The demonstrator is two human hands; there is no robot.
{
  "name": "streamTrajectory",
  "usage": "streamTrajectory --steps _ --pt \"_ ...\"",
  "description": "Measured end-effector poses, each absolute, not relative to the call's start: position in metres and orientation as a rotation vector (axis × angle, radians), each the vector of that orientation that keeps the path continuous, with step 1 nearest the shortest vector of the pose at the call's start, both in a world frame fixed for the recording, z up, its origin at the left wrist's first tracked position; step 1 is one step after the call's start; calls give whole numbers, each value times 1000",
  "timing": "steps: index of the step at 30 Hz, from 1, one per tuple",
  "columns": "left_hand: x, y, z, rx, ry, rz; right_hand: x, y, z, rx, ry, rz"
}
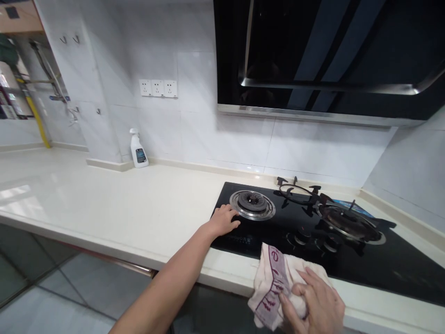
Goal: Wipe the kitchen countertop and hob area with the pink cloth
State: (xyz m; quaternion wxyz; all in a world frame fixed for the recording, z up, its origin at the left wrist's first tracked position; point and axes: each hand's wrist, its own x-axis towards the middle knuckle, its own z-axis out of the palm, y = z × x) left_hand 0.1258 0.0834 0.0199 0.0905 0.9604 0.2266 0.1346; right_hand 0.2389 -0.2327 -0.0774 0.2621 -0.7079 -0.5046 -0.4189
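Right grip [314,304] bunches cloth [271,283] at front of hob [382,264].

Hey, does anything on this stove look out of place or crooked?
Yes. The left burner is bare, and a loose pan support sits askew at the back of the cooktop, overlapping the right burner. Nothing looks spilled or broken. The left hand rests beside the bare burner; the right hand holds a cloth.
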Motion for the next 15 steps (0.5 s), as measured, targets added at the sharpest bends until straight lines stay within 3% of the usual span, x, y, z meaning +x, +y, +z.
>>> streamTrajectory --steps 15 --pt "126 84 19 2865 670 405 239 -234 -79 -1901 -1375 -1109"
